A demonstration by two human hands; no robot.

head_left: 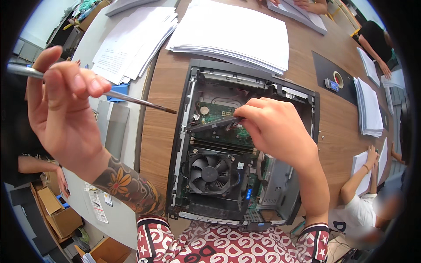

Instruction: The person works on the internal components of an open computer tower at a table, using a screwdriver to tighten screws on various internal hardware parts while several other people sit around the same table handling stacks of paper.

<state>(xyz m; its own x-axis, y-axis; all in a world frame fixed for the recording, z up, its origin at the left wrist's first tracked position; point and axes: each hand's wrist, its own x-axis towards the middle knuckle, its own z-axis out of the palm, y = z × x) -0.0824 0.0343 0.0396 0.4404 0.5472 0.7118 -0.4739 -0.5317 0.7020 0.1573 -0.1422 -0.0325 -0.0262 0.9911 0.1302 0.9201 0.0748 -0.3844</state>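
Your left hand [66, 105] holds a silver rod [136, 101], tip near the left edge of the open computer case [228, 65], while your right hand [276, 127] pinches a dark strip [210, 126] above green circuitry [217, 110].

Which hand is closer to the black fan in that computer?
Right. The right hand is over the computer case, beyond the black fan and to its right. The left hand is farther off, raised left of the case, holding a brush.
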